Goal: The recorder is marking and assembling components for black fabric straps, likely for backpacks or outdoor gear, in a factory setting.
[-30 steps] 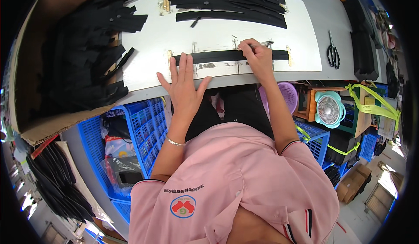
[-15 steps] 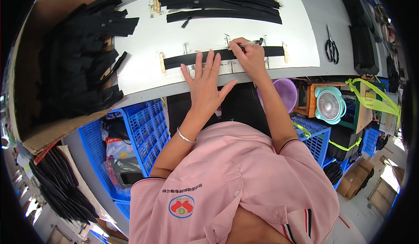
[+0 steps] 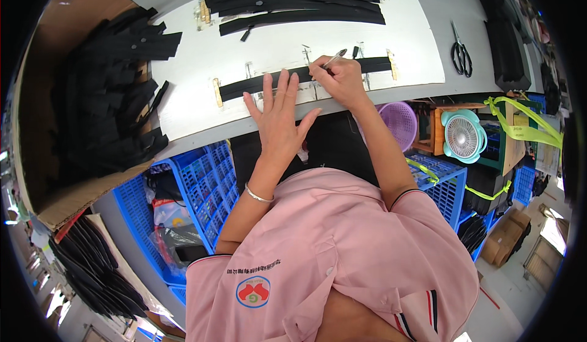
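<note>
A long black zipper strip (image 3: 374, 65) lies across a white board (image 3: 183, 55) on the table. My left hand (image 3: 278, 113) rests on the strip with fingers spread, pressing it near its middle. My right hand (image 3: 342, 82) is closed around a clear-barrelled pen (image 3: 335, 57), with its fingertips against the strip. The pen's tip is hidden by my fingers. A small black zipper pull (image 3: 355, 52) shows beyond the strip, near the pen.
Several black strips (image 3: 293, 3) lie at the board's far side. At left, a cardboard box (image 3: 46, 183) holds more. Black-handled scissors (image 3: 461, 58) lie at right. Below the table are blue crates (image 3: 208, 183), a purple basket (image 3: 400, 125) and a turquoise fan (image 3: 463, 136).
The whole view has shifted a little, moving the board leftward and up in it. The pen in my right hand stands more upright. My left hand still presses the strip.
</note>
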`<state>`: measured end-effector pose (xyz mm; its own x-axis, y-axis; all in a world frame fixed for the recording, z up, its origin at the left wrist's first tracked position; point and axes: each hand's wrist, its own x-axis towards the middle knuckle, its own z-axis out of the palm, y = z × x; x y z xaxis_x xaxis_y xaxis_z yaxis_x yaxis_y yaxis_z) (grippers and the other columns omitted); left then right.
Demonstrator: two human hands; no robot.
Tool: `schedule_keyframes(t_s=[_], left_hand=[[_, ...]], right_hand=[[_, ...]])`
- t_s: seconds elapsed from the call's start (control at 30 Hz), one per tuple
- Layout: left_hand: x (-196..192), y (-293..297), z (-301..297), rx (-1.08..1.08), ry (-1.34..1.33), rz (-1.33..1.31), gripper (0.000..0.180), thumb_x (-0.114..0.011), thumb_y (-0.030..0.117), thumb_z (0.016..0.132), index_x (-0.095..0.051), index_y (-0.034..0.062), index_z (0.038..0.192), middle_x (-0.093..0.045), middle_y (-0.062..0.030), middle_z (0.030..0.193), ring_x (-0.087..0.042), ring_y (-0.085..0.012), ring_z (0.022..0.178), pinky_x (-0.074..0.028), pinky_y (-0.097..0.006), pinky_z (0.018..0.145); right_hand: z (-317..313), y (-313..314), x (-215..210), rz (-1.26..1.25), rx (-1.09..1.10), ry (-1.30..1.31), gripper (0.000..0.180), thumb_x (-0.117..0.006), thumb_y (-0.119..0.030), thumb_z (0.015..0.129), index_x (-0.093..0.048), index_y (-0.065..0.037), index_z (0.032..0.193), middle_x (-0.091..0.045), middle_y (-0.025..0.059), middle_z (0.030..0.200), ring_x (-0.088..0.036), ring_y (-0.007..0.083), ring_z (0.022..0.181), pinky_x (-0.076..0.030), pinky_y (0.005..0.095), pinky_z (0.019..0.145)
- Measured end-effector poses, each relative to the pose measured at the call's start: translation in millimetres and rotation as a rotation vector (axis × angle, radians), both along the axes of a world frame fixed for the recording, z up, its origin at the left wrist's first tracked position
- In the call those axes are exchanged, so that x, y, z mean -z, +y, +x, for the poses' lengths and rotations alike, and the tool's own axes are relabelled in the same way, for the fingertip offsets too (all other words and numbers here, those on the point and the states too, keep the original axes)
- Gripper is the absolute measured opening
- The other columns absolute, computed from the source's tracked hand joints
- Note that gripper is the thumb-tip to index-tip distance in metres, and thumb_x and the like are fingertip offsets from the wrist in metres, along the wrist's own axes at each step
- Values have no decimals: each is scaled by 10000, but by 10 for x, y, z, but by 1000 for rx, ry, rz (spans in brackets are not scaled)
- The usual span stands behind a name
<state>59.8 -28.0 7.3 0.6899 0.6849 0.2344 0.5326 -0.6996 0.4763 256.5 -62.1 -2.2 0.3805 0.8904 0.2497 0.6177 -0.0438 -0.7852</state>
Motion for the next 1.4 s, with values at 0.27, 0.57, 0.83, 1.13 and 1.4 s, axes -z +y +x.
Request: schedule_keyframes(t_s=[0.27,0.57,0.83,1.13,1.4], left_hand=[[6,-10,-1,-14,45,-21,776,-757,471,894,-507,70,1510,-456,-107,1601,-280,-363,1546,-6,-686,1204],[11,-18,13,-16,78,-8,765,-761,420,913,-468,107,1547,-419,-95,1631,-251,-334,1566,28,-643,1215],[-93,-94,695,90,-264,-20,399,-748,263,932,-687,111,1295,-589,-110,1476,-429,-332,1465,-128,-577,1239],[95,-37,1342,113,-389,-1,127,-749,89,848,-734,56,970,-699,-56,1215,-591,-277,1154,-318,-542,1134],[83,-61,1333,100,-388,32,120,-759,86,844,-739,62,961,-707,-52,1202,-595,-276,1155,-333,-526,1125]], right_hand=[[38,-147,-117,27,-53,99,180,-675,-134,912,-740,18,843,-739,68,750,-657,117,611,-494,258,583],[820,-504,-153,86,248,376,195,-618,-147,1009,-726,3,950,-720,10,853,-559,50,714,-466,212,664],[866,-489,-60,-4,211,330,193,-626,-150,1011,-719,14,969,-719,7,842,-582,53,727,-477,216,668],[851,-483,-74,16,170,158,216,-655,-178,1005,-729,22,969,-724,41,830,-632,91,713,-490,264,636],[817,-471,-55,96,198,-36,244,-666,-202,992,-744,15,913,-730,74,800,-624,125,638,-470,275,595]])
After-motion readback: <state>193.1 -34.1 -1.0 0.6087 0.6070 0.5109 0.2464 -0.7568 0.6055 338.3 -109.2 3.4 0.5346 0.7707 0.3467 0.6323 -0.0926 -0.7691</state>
